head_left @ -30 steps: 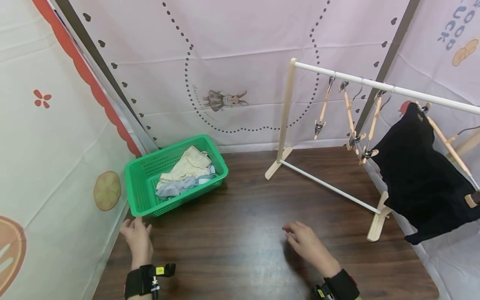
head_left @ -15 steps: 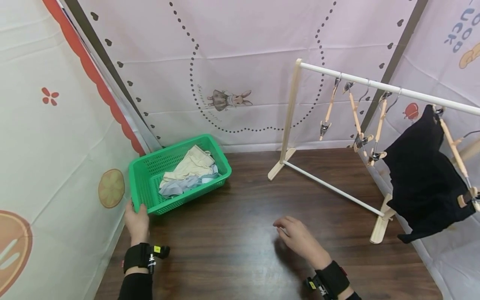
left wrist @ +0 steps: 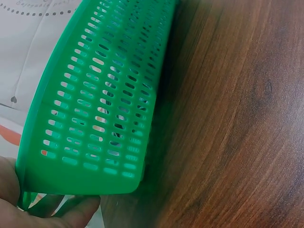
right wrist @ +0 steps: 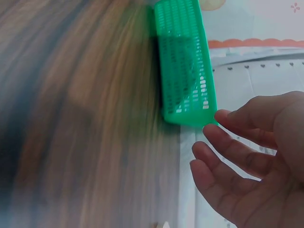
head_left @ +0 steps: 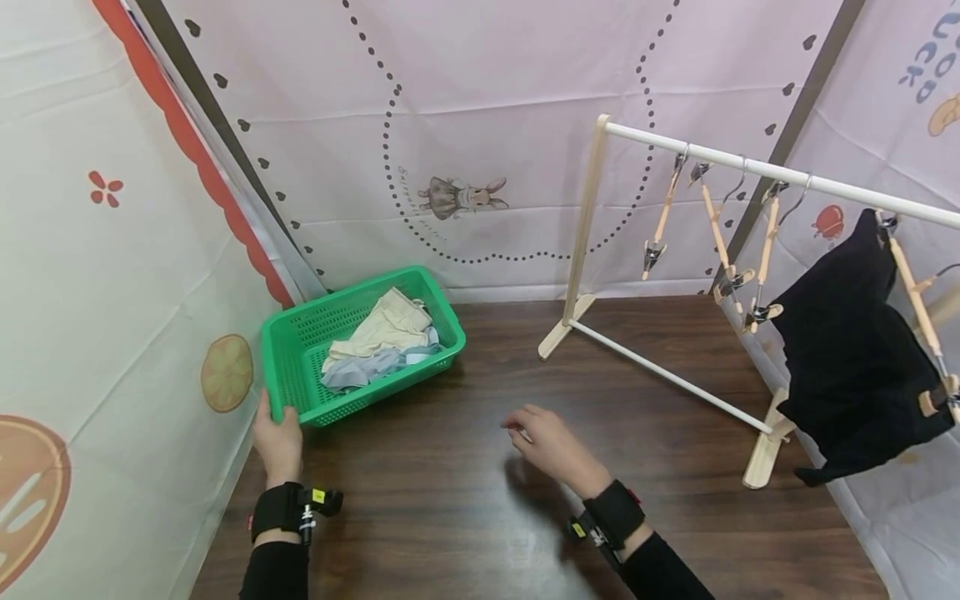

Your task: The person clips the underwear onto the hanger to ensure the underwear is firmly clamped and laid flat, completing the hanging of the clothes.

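Observation:
A green plastic basket (head_left: 360, 408) stands at the left of the brown table, with a cream cloth (head_left: 386, 321) and a light blue cloth (head_left: 367, 367) lying in it. My left hand (head_left: 277, 437) grips the basket's near left corner by the rim; in the left wrist view its fingers (left wrist: 78, 211) curl under that rim. Over the middle of the table is my right hand (head_left: 551, 446), its fingers loosely bent and holding nothing. The right wrist view has this hand (right wrist: 256, 156) apart from the basket's side (right wrist: 183, 71).
A drying rack with a white top bar (head_left: 712, 157) stands at the right. Several small wooden clip hangers (head_left: 663, 217) hang from it, and a black garment (head_left: 862, 350) is clipped at its right end. Printed cloth walls (head_left: 510, 75) border the table.
My left hand has moved up to the basket's corner and taken hold of its rim. My right hand has moved left, away from the rack. The camera view has shifted slightly.

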`<action>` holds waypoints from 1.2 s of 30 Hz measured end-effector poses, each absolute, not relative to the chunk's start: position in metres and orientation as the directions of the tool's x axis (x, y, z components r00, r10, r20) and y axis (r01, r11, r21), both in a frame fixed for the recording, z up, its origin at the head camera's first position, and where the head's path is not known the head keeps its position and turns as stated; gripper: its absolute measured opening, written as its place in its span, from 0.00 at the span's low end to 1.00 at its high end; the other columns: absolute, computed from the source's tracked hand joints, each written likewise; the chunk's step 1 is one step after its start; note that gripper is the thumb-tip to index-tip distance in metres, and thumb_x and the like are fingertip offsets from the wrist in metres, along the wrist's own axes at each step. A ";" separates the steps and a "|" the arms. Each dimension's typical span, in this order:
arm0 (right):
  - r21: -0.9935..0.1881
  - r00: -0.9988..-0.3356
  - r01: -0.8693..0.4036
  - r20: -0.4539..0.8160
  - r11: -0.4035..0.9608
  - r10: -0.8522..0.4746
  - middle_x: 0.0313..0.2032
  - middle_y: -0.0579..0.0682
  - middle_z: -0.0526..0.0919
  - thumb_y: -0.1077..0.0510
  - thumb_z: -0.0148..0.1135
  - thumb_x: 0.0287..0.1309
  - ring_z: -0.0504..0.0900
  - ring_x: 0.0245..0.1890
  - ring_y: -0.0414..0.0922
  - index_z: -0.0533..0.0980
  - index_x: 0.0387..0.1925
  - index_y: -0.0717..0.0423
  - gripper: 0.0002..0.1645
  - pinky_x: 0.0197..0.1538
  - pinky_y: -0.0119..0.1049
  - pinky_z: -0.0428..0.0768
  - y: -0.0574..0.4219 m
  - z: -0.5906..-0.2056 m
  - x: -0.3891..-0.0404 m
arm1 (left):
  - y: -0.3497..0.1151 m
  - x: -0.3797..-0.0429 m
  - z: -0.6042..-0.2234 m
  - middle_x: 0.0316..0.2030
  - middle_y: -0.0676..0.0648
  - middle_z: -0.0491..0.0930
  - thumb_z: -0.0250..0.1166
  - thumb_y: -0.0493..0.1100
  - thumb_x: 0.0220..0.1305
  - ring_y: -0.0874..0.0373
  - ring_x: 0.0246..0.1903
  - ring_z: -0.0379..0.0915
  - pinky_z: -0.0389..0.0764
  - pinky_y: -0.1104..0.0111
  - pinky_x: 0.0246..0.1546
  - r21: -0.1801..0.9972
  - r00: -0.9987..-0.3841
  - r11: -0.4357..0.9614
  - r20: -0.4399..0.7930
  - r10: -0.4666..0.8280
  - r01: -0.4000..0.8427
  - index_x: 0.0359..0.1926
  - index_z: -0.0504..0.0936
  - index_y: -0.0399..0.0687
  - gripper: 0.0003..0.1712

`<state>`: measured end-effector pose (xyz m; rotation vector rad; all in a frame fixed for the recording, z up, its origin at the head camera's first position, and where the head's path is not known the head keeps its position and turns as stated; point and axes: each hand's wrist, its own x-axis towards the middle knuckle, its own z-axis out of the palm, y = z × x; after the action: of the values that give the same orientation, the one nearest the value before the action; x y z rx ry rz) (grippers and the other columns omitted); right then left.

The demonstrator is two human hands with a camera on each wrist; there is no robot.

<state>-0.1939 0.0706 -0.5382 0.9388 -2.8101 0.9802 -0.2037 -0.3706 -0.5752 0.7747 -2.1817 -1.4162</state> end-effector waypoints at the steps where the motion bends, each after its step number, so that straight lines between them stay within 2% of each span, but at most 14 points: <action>1: -0.562 -0.812 -0.557 0.214 0.611 -0.543 0.43 0.49 0.85 0.62 0.62 0.69 0.84 0.44 0.45 0.83 0.49 0.57 0.10 0.45 0.39 0.84 0.064 -0.537 -0.199 | -0.371 -0.203 -0.575 0.80 0.44 0.47 0.45 0.38 0.78 0.50 0.78 0.42 0.48 0.56 0.77 0.919 -0.754 0.327 0.052 -0.655 -0.221 0.81 0.48 0.47 0.35; 5: -0.568 -0.789 -0.582 0.221 0.582 -0.573 0.43 0.51 0.85 0.64 0.63 0.67 0.84 0.44 0.45 0.83 0.48 0.60 0.10 0.47 0.38 0.84 0.040 -0.533 -0.220 | -0.372 -0.202 -0.575 0.80 0.43 0.47 0.45 0.39 0.78 0.49 0.78 0.41 0.48 0.55 0.77 0.918 -0.761 0.333 0.054 -0.647 -0.217 0.81 0.48 0.48 0.35; 11: -0.524 -0.766 -0.610 0.200 0.594 -0.611 0.44 0.52 0.85 0.63 0.61 0.68 0.83 0.43 0.45 0.83 0.49 0.59 0.11 0.46 0.36 0.83 0.003 -0.525 -0.252 | -0.373 -0.200 -0.575 0.79 0.43 0.47 0.46 0.39 0.78 0.48 0.78 0.42 0.50 0.54 0.77 0.917 -0.761 0.336 0.058 -0.646 -0.216 0.81 0.48 0.47 0.35; 21: -0.423 -0.743 -0.663 0.273 0.618 -0.611 0.44 0.53 0.85 0.62 0.55 0.73 0.82 0.44 0.46 0.82 0.52 0.61 0.14 0.47 0.37 0.82 -0.047 -0.506 -0.299 | -0.370 -0.201 -0.573 0.79 0.42 0.49 0.47 0.38 0.78 0.47 0.78 0.44 0.51 0.53 0.76 0.911 -0.743 0.346 0.071 -0.666 -0.224 0.80 0.49 0.45 0.35; 28: -0.365 -0.751 -0.656 0.233 0.660 -0.618 0.47 0.54 0.85 0.61 0.52 0.75 0.82 0.48 0.48 0.80 0.55 0.61 0.16 0.61 0.41 0.75 -0.080 -0.505 -0.321 | -0.369 -0.202 -0.571 0.78 0.40 0.51 0.49 0.37 0.76 0.45 0.77 0.45 0.53 0.52 0.76 0.913 -0.737 0.345 0.077 -0.671 -0.218 0.80 0.51 0.45 0.35; 29: -0.363 -0.756 -0.649 0.214 0.668 -0.619 0.47 0.54 0.84 0.61 0.52 0.75 0.82 0.48 0.48 0.80 0.55 0.61 0.15 0.61 0.41 0.75 -0.085 -0.505 -0.323 | -0.369 -0.202 -0.571 0.79 0.40 0.51 0.48 0.37 0.77 0.46 0.77 0.45 0.53 0.52 0.76 0.914 -0.740 0.342 0.076 -0.668 -0.216 0.80 0.51 0.45 0.35; 32: -0.359 -0.776 -0.621 0.156 0.697 -0.611 0.40 0.54 0.84 0.61 0.53 0.75 0.81 0.40 0.48 0.81 0.49 0.60 0.12 0.50 0.37 0.77 -0.096 -0.506 -0.328 | -0.369 -0.202 -0.571 0.79 0.43 0.49 0.48 0.38 0.78 0.47 0.77 0.45 0.53 0.51 0.76 0.914 -0.749 0.338 0.059 -0.660 -0.226 0.81 0.50 0.47 0.35; 36: -0.341 -0.792 -0.591 0.075 0.731 -0.606 0.28 0.51 0.78 0.60 0.52 0.75 0.73 0.29 0.45 0.80 0.37 0.58 0.12 0.35 0.35 0.70 -0.111 -0.507 -0.332 | -0.370 -0.197 -0.571 0.79 0.43 0.48 0.48 0.39 0.78 0.46 0.77 0.44 0.53 0.50 0.76 0.911 -0.748 0.333 0.042 -0.663 -0.244 0.81 0.49 0.49 0.35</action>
<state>-0.3317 -0.1106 -0.5066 1.0240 -2.9613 0.5606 -0.1972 -0.3701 -0.5710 0.7987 -2.1956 -1.3939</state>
